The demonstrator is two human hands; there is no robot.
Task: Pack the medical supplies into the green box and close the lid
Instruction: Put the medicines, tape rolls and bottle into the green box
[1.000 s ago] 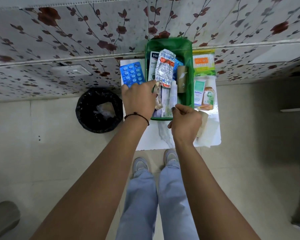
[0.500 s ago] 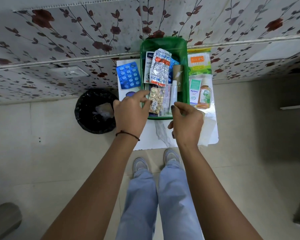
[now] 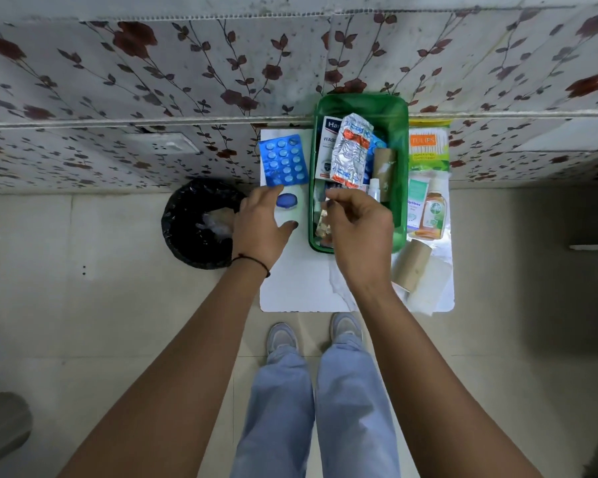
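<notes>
The green box (image 3: 403,150) stands open on the white table (image 3: 301,288) against the wall. Inside it are a white carton (image 3: 325,146), a silver blister strip (image 3: 351,153), a cardboard roll (image 3: 384,163), a small white bottle (image 3: 374,188) and a gold blister strip (image 3: 322,225). My left hand (image 3: 261,227) is left of the box, fingers spread around a small white jar with a blue cap (image 3: 286,201) lying on the table. My right hand (image 3: 358,232) hovers over the near end of the box. Its fingertips are pinched together and nothing visible is in them.
A blue blister pack (image 3: 283,161) lies left of the box. To the right are a cotton bud pack (image 3: 428,146), a small green-white carton (image 3: 415,205), an antiseptic bottle (image 3: 434,212), a cardboard roll (image 3: 411,265) and white cloth (image 3: 432,291). A black bin (image 3: 201,224) stands on the floor.
My left hand left the box and moved left to the blue-capped jar. My right hand moved from the box's near edge to over its contents.
</notes>
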